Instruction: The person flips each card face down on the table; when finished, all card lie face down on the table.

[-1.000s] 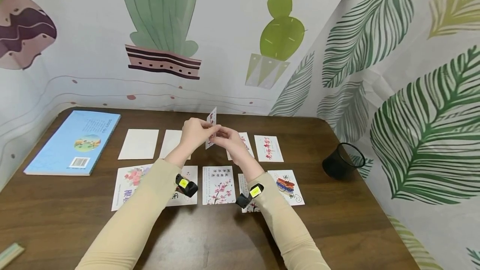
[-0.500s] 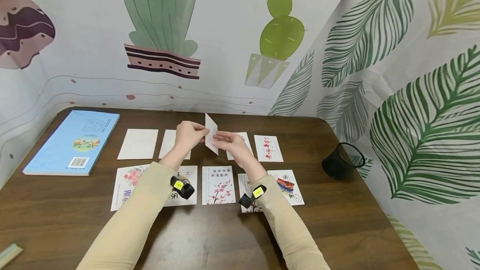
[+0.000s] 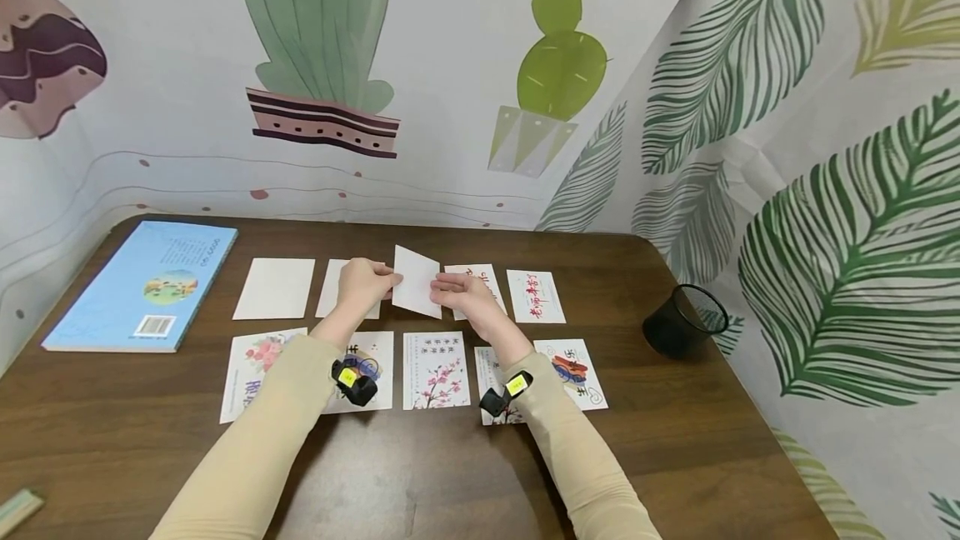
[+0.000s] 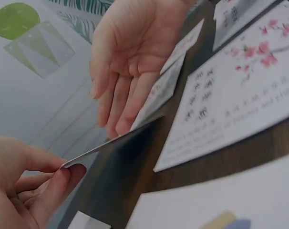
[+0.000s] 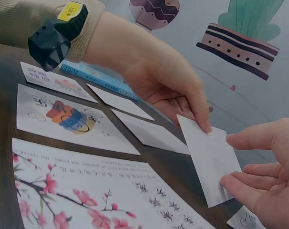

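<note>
Both hands hold a white card [image 3: 415, 281] [image 5: 209, 162] just above the back row of cards, its blank side up and slightly tilted. My left hand [image 3: 363, 283] [image 5: 159, 81] pinches its left edge between thumb and finger; in the left wrist view the pinch [image 4: 63, 167] is on the card's corner. My right hand [image 3: 461, 294] [image 4: 125, 62] has straight fingers whose tips touch the card's right edge [image 5: 230, 183]. Below lies a plum-blossom card [image 3: 437, 370] [image 4: 240, 90] [image 5: 87, 191].
Two rows of cards lie on the dark wooden table [image 3: 675, 432]: blank ones [image 3: 273, 288] at the back left, a red-lettered one [image 3: 535, 297] at the back right, picture cards [image 3: 573, 373] in front. A blue book [image 3: 142, 283] lies far left, a black cup [image 3: 684, 322] on the right.
The card stood nearly upright a second ago with its printed face showing. It has been turned over and lowered towards the table, blank side now up. Both hands came down with it.
</note>
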`<act>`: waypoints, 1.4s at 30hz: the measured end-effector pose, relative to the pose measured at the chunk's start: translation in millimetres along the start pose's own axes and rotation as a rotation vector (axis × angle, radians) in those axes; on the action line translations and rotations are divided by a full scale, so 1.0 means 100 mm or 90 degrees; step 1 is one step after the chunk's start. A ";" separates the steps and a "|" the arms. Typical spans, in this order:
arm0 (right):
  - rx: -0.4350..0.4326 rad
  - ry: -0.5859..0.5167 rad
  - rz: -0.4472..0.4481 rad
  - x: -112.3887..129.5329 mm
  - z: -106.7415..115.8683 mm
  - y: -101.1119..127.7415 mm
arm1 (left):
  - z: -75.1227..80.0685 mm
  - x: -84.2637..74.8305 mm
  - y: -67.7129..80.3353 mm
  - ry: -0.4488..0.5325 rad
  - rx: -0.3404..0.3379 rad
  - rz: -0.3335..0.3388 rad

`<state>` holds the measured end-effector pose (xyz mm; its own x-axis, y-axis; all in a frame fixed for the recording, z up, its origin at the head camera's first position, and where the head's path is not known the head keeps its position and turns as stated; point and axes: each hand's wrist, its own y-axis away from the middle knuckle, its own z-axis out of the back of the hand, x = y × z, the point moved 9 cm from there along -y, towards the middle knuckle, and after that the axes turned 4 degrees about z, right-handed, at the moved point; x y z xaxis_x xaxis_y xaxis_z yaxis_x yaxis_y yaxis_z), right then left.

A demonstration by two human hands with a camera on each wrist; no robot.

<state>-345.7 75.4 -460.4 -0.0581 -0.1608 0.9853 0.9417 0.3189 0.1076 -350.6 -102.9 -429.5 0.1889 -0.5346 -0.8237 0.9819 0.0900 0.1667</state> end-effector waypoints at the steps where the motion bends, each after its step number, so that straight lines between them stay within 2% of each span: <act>1: 0.000 -0.001 -0.001 -0.01 0.00 0.00 | 0.00 0.02 0.00 -0.007 -0.001 0.003; 12: 0.004 0.001 -0.008 -0.08 -0.01 -0.01 | 0.00 0.13 -0.04 -0.076 -0.014 -0.010; 25: 0.003 -0.002 -0.020 -0.12 -0.01 -0.01 | 0.06 0.17 -0.04 -0.058 -0.006 -0.001; 30: 0.002 -0.001 -0.022 -0.12 -0.01 -0.02 | 0.08 0.16 -0.02 -0.049 0.005 -0.004; 36: 0.000 0.002 -0.027 -0.14 -0.02 -0.02 | 0.13 0.14 -0.01 -0.058 -0.002 -0.017; 42: -0.015 -0.004 -0.021 -0.11 0.00 -0.02 | 0.09 -0.03 0.04 -0.026 -0.005 -0.046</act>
<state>-346.7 76.7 -471.8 -0.0917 -0.1649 0.9820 0.9467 0.2913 0.1374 -347.2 -108.8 -421.6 0.1172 -0.5736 -0.8107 0.9930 0.0561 0.1038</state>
